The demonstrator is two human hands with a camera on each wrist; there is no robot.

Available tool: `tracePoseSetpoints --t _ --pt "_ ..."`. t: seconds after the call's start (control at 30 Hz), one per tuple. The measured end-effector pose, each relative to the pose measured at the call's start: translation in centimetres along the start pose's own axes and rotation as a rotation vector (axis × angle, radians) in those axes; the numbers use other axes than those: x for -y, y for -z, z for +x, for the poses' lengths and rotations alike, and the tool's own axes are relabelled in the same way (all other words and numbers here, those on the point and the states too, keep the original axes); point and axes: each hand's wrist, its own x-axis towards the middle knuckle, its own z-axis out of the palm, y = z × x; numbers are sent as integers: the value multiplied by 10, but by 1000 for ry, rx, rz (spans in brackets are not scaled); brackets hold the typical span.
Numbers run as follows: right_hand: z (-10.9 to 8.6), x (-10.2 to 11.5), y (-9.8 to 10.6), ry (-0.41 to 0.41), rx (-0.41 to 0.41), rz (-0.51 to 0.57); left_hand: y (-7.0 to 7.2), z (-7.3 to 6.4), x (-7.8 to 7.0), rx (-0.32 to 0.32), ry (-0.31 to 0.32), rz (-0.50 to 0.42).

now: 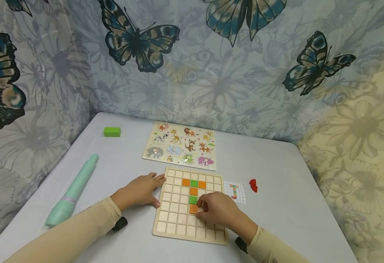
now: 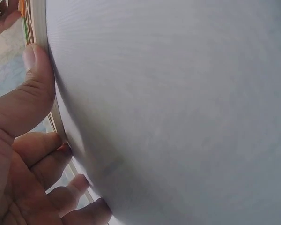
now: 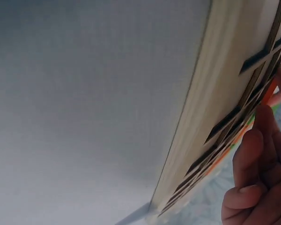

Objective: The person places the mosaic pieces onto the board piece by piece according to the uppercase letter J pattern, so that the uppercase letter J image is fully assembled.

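Note:
A wooden grid board [image 1: 161,233] lies on the white table. Orange and green square tiles form a T on it: a row with a green tile [image 1: 194,183] between two orange ones, then a column beneath. At the column's lower end, my right hand [image 1: 219,209] pinches an orange tile [image 3: 270,91] between thumb and fingertips, close over the grid. My left hand [image 1: 139,190] rests at the board's left edge, thumb and fingers spread along it in the left wrist view. Right of the board lies a small pattern card [image 1: 240,198] showing a similar coloured shape.
Two red pieces [image 1: 253,185] lie beyond the card. An animal puzzle board [image 1: 179,146] sits behind the grid. A green block [image 1: 112,132] is at the back left, and a mint-green folded umbrella-like object [image 1: 73,191] lies left of my arm. Butterfly-patterned cloth [image 1: 185,91] hangs behind the table.

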Motion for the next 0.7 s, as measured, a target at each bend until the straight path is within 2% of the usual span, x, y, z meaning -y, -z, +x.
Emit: tracePoseSetpoints --t 0.17,0.47,0.6,0.7 --pt "2 1 -1 10 -20 28 -1 2 2 0 12 23" --pt "5 6 -3 22 -35 -21 -1 0 0 1 -5 2" --pt "-1 -4 5 -70 -42 3 0 0 -2 2 -8 -1" --pt "-12 -28 15 -192 -137 -29 -1 1 -3 6 0 10"
